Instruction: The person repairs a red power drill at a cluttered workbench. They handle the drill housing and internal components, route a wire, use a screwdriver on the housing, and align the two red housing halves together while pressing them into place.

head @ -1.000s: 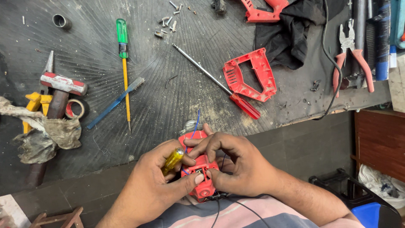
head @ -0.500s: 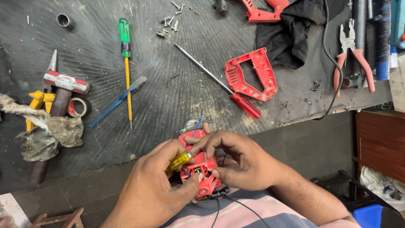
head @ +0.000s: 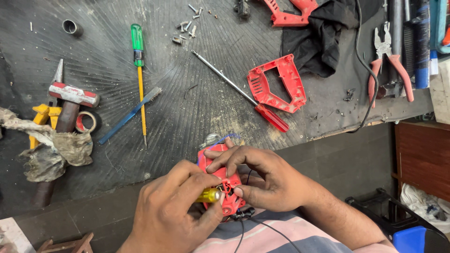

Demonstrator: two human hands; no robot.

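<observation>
Housing [head: 224,187], the red plastic piece, sits low in the head view, held off the bench edge over your lap so both hands can work on it at once. Your right hand [head: 262,180] closes round it from the right, fingers curled over the top and thumb beneath, which steadies it and turns its open face toward you. Your left hand [head: 180,208] is closed on a yellow-handled driver [head: 209,195], its tip hidden against the housing. A black cord [head: 243,225] trails from the housing's lower end down over your striped shirt. On the bench [head: 197,107], the matching red cover [head: 277,84] lies well apart, beside a long red-handled screwdriver [head: 243,91]. Loose screws [head: 187,26] are gathered in a small cluster at the top. A green-handled screwdriver [head: 138,70], a hammer [head: 70,98] and a roll of tape [head: 86,122] lie left; pliers [head: 389,61] lie right. No labels or signs are legible.
</observation>
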